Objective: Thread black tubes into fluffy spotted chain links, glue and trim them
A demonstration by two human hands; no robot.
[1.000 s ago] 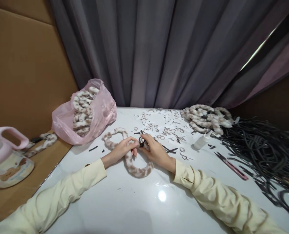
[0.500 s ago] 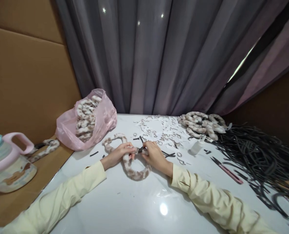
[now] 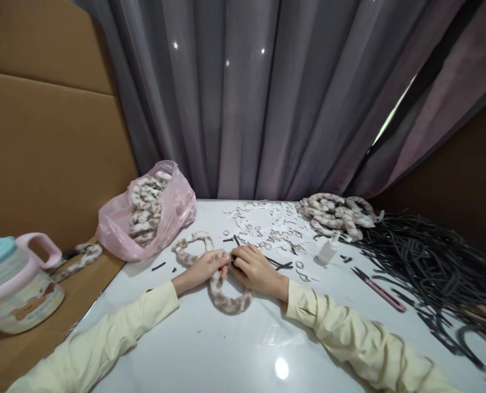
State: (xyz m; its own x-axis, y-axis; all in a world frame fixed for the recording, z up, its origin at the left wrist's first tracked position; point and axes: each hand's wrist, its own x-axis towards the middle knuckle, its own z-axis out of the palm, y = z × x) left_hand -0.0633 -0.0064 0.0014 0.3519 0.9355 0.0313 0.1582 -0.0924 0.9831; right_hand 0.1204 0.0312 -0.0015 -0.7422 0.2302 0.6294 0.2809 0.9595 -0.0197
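A brown-and-white furry tube lies in loops on the white table, one loop in front of my hands and another behind my left hand. My left hand is closed, pinching the tube near its end. Against those fingertips, my right hand has its fingers curled round a small black piece, mostly hidden, that looks like cord. Short black cord pieces lie just beyond the right hand.
A pink plastic bag holds several furry tubes. More furry tubes lie at the back right, near a small white bottle, pink-handled tweezers and a heap of black cords. A lidded cup stands left.
My right hand has shifted slightly left, closer to the left fingertips, and its fingers now cover more of the black piece. The whole view has tilted a little.
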